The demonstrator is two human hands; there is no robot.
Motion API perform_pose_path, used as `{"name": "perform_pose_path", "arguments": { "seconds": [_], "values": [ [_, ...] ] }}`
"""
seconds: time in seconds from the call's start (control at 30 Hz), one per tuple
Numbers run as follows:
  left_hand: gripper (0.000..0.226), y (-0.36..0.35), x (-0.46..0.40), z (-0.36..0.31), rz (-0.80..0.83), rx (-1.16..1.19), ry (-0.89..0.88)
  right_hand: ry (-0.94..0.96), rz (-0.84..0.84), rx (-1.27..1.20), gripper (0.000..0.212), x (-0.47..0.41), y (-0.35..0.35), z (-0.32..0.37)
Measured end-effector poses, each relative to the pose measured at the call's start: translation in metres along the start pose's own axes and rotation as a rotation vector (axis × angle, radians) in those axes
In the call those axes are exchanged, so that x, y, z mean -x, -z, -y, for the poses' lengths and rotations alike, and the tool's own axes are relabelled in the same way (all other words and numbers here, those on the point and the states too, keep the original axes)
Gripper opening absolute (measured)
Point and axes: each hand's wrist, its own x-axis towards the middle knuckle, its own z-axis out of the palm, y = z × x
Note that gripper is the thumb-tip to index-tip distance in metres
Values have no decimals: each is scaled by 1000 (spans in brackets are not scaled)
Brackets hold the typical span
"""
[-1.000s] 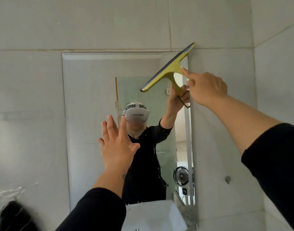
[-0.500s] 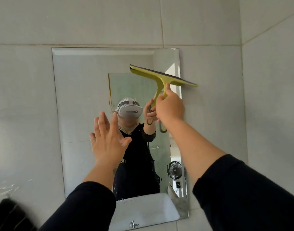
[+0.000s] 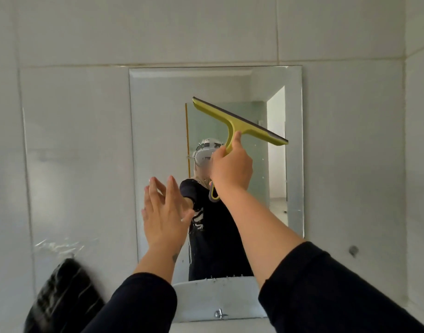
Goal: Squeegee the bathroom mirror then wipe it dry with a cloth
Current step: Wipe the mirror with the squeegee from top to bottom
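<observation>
Squeegee (image 3: 239, 121) blade now lies across the upper middle of the bathroom mirror (image 3: 158, 140), tilted with its left end high and its right end low. A second ago it sat at the mirror's top right corner, partly over the wall tile, and half a second ago it was nearly level across the right edge, so it has travelled down and inward. The right hand (image 3: 231, 168) grips the yellow handle, fingers curled round it. The left hand (image 3: 164, 212) stays raised near the glass with straight fingers, holding nothing; whether it touches the glass I cannot tell. Droplets still speckle the lower glass, so squeegeeing looks only partly done. A dark bundle (image 3: 62, 299), possibly the cloth, sits at lower left.
</observation>
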Motion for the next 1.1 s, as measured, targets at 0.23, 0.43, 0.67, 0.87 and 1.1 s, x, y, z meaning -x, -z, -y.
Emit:
{"name": "perform_pose_path", "arguments": {
  "seconds": [0.23,0.43,0.67,0.87,1.1],
  "values": [
    [92,2,-1,8,19,34,-44,112,49,0,54,30,-27,21],
    [92,11,2,10,78,77,-55,180,184,116,53,51,-35,30],
    [102,15,1,14,129,79,-59,326,231,276,55,44,-36,22],
    [102,10,1,14,129,42,-49,495,292,410,54,41,-38,8],
    [91,10,7,12,59,38,-38,638,315,578,53,21,-22,-1]
  ]
}}
